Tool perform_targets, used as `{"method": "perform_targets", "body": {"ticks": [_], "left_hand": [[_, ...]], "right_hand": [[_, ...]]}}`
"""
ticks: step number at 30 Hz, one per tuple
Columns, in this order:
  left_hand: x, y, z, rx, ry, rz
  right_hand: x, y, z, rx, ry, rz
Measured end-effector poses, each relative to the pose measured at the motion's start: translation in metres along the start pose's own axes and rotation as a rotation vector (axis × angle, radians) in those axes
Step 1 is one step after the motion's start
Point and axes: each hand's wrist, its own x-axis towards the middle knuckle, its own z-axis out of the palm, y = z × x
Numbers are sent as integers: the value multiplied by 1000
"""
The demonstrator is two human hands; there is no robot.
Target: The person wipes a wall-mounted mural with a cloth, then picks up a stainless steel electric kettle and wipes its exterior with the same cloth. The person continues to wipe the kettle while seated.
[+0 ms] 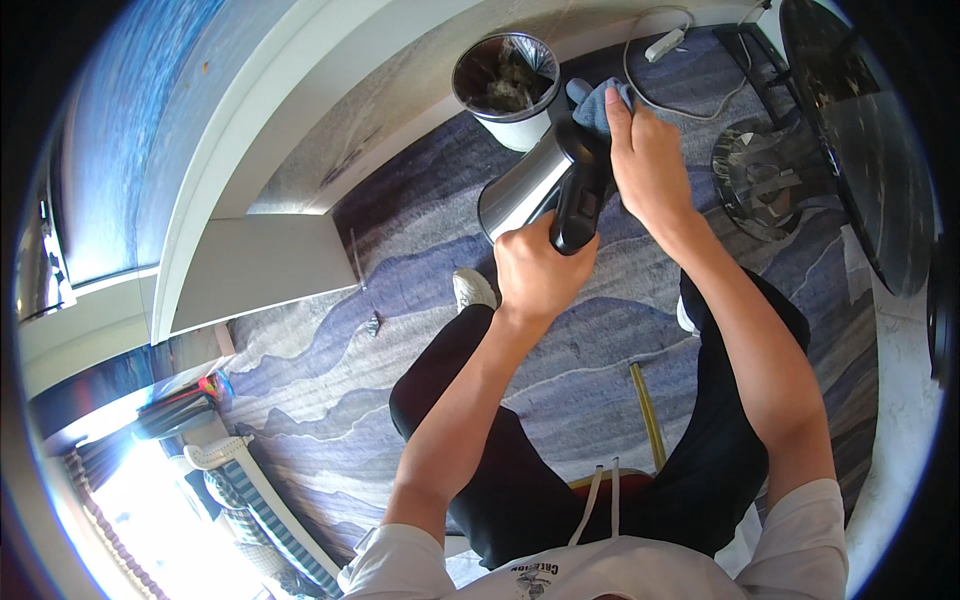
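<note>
A stainless steel electric kettle (523,189) with a black handle (577,214) is held tilted above the carpet, between and beyond my knees. My left hand (541,266) grips it by the handle, fingers tucked between handle and steel body. In my right hand (651,165) is a bunched blue-grey cloth (596,107), pressed at the kettle's black top end with the thumb lying over the cloth. The kettle's opening and spout cannot be made out from here.
Just beyond the kettle stands a lined waste bin (517,133) with refuse inside. A white power strip (664,46) and its cord lie on the patterned carpet (420,292). At right is a dark round tabletop (870,142); at left, a white furniture panel (262,262). A striped armchair (274,510) stands lower left.
</note>
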Motion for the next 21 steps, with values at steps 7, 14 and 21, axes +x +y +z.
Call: {"method": "perform_targets", "body": {"ticks": [7,14,21], "left_hand": [[1,-1,3,34,-11,68],[2,1,0,23,-38,21],[3,0,-1,39,-32,63]], "right_hand": [[-2,6,-14,15,-46,47],[-2,7,-12,40,-51,33],[-2,6,-13,57,-51,45]]}}
